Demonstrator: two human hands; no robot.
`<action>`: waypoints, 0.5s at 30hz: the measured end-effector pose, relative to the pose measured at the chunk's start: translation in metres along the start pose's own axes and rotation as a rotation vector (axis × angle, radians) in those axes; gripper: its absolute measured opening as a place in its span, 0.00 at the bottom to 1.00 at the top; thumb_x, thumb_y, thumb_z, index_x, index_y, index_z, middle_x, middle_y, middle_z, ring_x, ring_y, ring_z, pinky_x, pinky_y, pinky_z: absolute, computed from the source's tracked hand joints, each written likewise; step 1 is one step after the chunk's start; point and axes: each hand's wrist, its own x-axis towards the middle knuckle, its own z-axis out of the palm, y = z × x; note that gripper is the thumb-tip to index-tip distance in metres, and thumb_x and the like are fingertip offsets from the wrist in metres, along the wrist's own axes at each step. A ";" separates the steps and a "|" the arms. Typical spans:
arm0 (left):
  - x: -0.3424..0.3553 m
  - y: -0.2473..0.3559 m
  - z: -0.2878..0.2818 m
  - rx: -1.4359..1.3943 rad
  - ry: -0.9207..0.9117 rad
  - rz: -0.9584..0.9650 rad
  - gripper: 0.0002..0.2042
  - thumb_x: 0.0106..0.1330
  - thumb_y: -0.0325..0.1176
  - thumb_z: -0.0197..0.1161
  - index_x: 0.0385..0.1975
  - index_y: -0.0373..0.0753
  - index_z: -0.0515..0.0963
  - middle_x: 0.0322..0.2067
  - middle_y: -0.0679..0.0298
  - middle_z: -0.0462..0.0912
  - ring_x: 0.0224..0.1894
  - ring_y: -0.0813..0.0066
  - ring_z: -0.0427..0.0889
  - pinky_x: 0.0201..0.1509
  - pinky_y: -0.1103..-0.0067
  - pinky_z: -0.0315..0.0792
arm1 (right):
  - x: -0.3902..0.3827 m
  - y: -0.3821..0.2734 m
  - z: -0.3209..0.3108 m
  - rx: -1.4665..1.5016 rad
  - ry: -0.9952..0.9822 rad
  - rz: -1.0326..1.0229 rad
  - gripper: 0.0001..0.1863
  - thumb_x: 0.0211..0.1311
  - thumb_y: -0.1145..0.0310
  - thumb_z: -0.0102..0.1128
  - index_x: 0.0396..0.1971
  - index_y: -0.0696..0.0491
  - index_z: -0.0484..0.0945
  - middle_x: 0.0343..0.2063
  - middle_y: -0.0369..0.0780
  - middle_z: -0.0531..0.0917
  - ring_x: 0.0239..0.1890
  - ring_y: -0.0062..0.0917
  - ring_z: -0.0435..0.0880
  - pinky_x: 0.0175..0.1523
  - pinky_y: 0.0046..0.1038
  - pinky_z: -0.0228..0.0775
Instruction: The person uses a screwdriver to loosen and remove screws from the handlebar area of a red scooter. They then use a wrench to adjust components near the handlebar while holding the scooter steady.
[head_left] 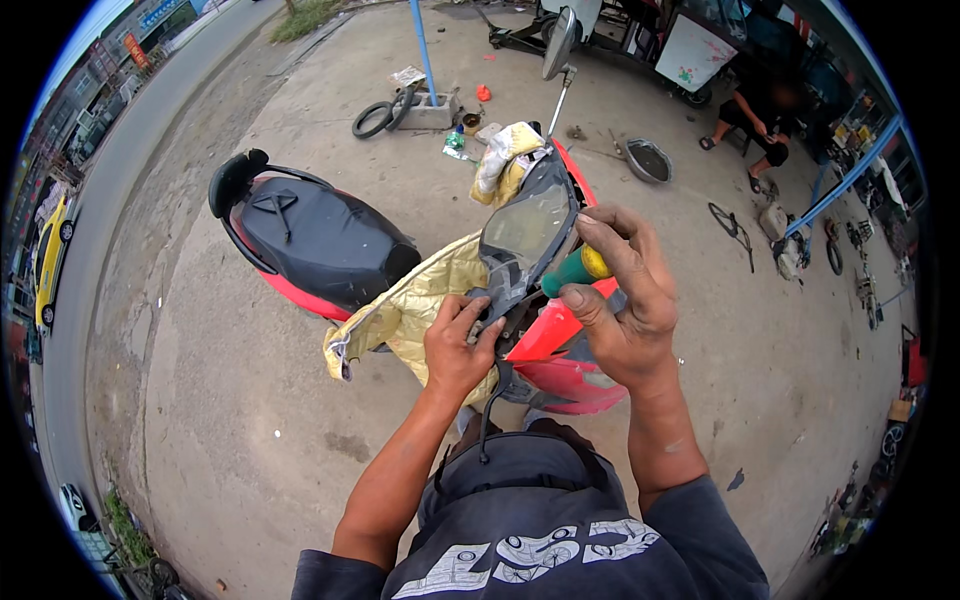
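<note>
The right grip [635, 300] is closed on a green-and-yellow tool handle [572, 272], held between thumb and fingers above the front of a red motor scooter [548, 332]. The left grip [460, 345] is positioned just left of the handle, fingertips in contact with the dark plastic trim [512, 300] below the instrument cover [525, 228]. These fingertips are partly hidden; it cannot be told whether they pinch the trim or only press on it.

Directly left of the left grip, a yellow quilted cover [405, 310] hangs from the scooter front. Beyond that cover, farther left, is the black seat [325, 240]. Ahead of both grips, a padded wrap [505, 165] covers the handlebar end. A rear-view mirror [560, 45] stands on its stem farther ahead.

Well ahead of the left grip, tyres [372, 120] rest beside a concrete block [425, 113]. Ahead and right of the right grip, a metal basin [648, 160] sits on the concrete ground [780, 400]; farther right is a seated person [765, 130] in dark clothing. Far left of the left grip, a yellow car [48, 265] stands along the road [110, 140].
</note>
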 end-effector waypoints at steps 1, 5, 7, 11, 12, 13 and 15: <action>0.000 0.000 0.000 0.002 0.003 0.002 0.15 0.55 0.25 0.75 0.43 0.31 0.84 0.36 0.56 0.81 0.36 0.59 0.84 0.40 0.73 0.77 | 0.000 0.000 -0.001 -0.036 -0.005 -0.006 0.24 0.56 0.80 0.69 0.56 0.58 0.82 0.43 0.48 0.84 0.41 0.34 0.84 0.47 0.31 0.78; 0.001 0.002 -0.001 0.007 0.003 0.005 0.15 0.55 0.25 0.75 0.43 0.31 0.84 0.36 0.56 0.81 0.36 0.59 0.84 0.40 0.73 0.77 | -0.004 0.006 -0.005 -0.036 -0.046 0.034 0.24 0.56 0.79 0.70 0.56 0.60 0.81 0.46 0.49 0.83 0.44 0.35 0.84 0.47 0.32 0.78; 0.001 0.002 -0.001 0.008 0.000 0.008 0.15 0.55 0.25 0.75 0.43 0.31 0.84 0.37 0.56 0.81 0.36 0.59 0.84 0.40 0.73 0.77 | -0.004 0.010 -0.007 0.046 -0.048 0.060 0.25 0.55 0.79 0.71 0.55 0.60 0.82 0.48 0.49 0.82 0.45 0.35 0.84 0.47 0.31 0.78; 0.001 0.001 0.000 0.016 0.002 0.015 0.15 0.56 0.26 0.75 0.44 0.31 0.84 0.37 0.56 0.82 0.37 0.59 0.84 0.40 0.73 0.77 | -0.001 0.006 -0.007 0.090 -0.058 0.063 0.25 0.55 0.80 0.71 0.55 0.60 0.82 0.47 0.48 0.83 0.44 0.35 0.84 0.48 0.31 0.78; 0.001 0.001 0.000 0.019 0.003 0.016 0.15 0.56 0.26 0.75 0.44 0.31 0.84 0.37 0.56 0.82 0.37 0.59 0.84 0.40 0.73 0.77 | 0.001 0.004 -0.005 0.065 -0.039 0.033 0.25 0.55 0.80 0.70 0.56 0.60 0.82 0.46 0.48 0.83 0.44 0.35 0.85 0.48 0.31 0.78; 0.001 0.002 0.000 0.016 0.001 0.014 0.15 0.56 0.26 0.75 0.44 0.31 0.84 0.37 0.56 0.82 0.37 0.59 0.84 0.40 0.72 0.77 | 0.001 0.003 -0.004 0.040 -0.021 0.004 0.25 0.55 0.81 0.70 0.56 0.60 0.81 0.45 0.48 0.84 0.44 0.35 0.85 0.48 0.31 0.78; 0.001 0.002 0.000 0.009 -0.002 0.009 0.15 0.56 0.26 0.75 0.44 0.31 0.84 0.37 0.56 0.82 0.36 0.59 0.84 0.40 0.72 0.77 | -0.003 0.005 -0.007 -0.049 -0.039 0.034 0.25 0.56 0.81 0.69 0.56 0.60 0.81 0.45 0.48 0.84 0.44 0.36 0.86 0.50 0.31 0.78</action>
